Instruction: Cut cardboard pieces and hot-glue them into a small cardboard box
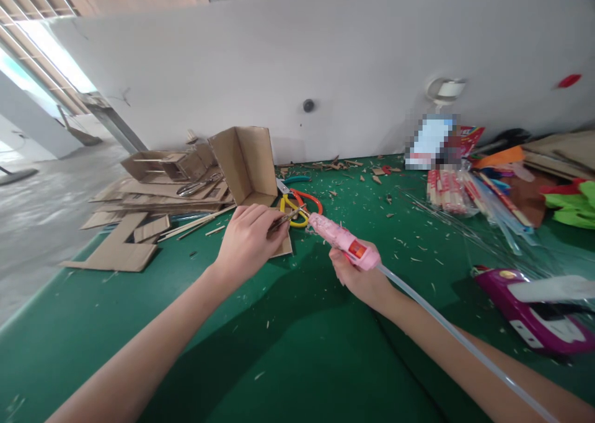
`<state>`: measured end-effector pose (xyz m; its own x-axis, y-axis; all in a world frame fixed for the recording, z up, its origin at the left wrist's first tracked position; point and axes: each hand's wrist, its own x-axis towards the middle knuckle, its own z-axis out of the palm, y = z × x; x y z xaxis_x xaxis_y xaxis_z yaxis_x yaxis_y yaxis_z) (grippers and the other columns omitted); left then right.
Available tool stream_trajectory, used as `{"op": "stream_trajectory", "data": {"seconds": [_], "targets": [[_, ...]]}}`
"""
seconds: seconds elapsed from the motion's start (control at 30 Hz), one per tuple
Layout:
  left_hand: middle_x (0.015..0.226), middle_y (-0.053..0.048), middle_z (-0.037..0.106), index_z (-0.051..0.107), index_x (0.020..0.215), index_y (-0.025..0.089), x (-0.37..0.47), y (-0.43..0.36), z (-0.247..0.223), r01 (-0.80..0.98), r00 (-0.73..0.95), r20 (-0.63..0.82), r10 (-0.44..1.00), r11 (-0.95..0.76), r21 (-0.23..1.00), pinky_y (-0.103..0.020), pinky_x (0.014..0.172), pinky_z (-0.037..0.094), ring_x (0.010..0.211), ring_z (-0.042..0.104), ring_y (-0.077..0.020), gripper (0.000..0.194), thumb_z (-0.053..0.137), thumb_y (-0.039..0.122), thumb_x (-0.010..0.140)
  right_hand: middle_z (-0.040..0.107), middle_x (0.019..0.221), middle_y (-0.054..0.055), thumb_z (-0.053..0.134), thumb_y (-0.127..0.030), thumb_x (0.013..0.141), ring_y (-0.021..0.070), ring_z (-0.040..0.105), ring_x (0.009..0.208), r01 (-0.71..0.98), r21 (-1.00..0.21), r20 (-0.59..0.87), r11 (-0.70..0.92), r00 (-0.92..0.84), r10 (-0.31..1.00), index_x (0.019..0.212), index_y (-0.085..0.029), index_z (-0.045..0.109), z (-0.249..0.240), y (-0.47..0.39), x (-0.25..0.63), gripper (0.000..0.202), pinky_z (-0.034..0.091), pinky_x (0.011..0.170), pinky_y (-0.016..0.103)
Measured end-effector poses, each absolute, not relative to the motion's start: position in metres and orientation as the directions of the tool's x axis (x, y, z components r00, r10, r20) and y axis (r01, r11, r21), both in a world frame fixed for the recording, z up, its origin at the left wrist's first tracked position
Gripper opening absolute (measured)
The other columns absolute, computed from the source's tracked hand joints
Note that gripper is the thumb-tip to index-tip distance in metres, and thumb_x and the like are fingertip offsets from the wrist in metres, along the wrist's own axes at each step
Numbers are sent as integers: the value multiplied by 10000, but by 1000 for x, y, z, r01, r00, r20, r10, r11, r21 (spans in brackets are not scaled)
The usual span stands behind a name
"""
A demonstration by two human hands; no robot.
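My right hand (360, 274) is wrapped round a pink glue gun (341, 240), its nozzle pointing up and left. A long translucent glue stick (432, 311) trails from the gun's back end over my right forearm. In my left hand (251, 234) I pinch a small brown piece (281, 222), thin and partly hidden by the fingers, close to the nozzle. Whether nozzle and piece touch I cannot tell. Behind them lie scissors with yellow and orange handles (307, 203). A folded cardboard box corner (248, 163) stands upright just beyond my left hand.
Cardboard sheets (116, 243), thin sticks (195, 225) and a small cardboard model (167, 163) are at the left. Wrapped stick bundles (449, 191), a purple-and-white device (534, 314) and green cloth (571, 203) lie right. Scraps litter the green table (279, 367) before a white wall.
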<state>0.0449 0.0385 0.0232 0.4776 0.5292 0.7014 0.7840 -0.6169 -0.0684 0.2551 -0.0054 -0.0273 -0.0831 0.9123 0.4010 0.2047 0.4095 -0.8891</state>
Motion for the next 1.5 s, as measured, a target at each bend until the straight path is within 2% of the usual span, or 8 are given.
{"op": "stream_trajectory", "data": {"seconds": [1.1, 1.5], "targets": [[712, -31, 660, 626, 819, 167, 46, 36, 26, 791, 464, 728, 505, -606, -83, -317, 662, 423, 655, 586, -168, 121, 548, 248, 863, 406, 464, -48, 580, -504, 826, 95, 380, 413, 186, -902, 393, 390, -24, 919, 594, -222, 429, -29, -1, 259, 395, 318, 378, 244], [702, -23, 646, 625, 795, 180, 45, 36, 24, 799, 472, 713, 518, -593, -99, -309, 666, 426, 661, 583, -161, 138, 545, 267, 866, 409, 461, -39, 545, -451, 851, 97, 378, 425, 266, -832, 472, 486, -122, 873, 550, -221, 415, -22, -8, 255, 400, 311, 400, 248]]}}
